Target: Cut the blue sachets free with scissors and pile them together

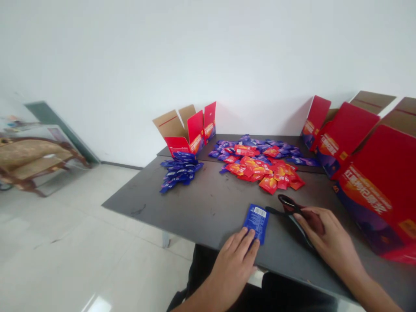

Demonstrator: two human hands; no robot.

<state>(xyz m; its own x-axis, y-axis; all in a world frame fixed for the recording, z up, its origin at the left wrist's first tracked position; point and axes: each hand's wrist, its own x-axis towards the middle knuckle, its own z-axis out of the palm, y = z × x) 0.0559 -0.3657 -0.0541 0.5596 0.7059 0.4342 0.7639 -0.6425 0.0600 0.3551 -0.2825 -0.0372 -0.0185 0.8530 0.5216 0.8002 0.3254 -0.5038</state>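
A flat blue packet [256, 223] with a white barcode label lies near the table's front edge. My left hand [238, 255] rests on its lower end, fingers stretched out and pressing it to the tabletop. To the right, my right hand [328, 232] is closed around a black-framed object with a dark red panel [313, 220]. A black loop and a thin black arm stick out of this object toward the blue packet. Its exact kind is unclear, as my fingers cover part of it.
Beyond my hands lies a pile of red-orange packets [256, 170] over purple-blue packets [286, 149]. A stack of blue packets [180, 171] sits at left by an open red carton [182, 138]. Larger red cartons [367, 195] line the right side of the grey table [201, 208].
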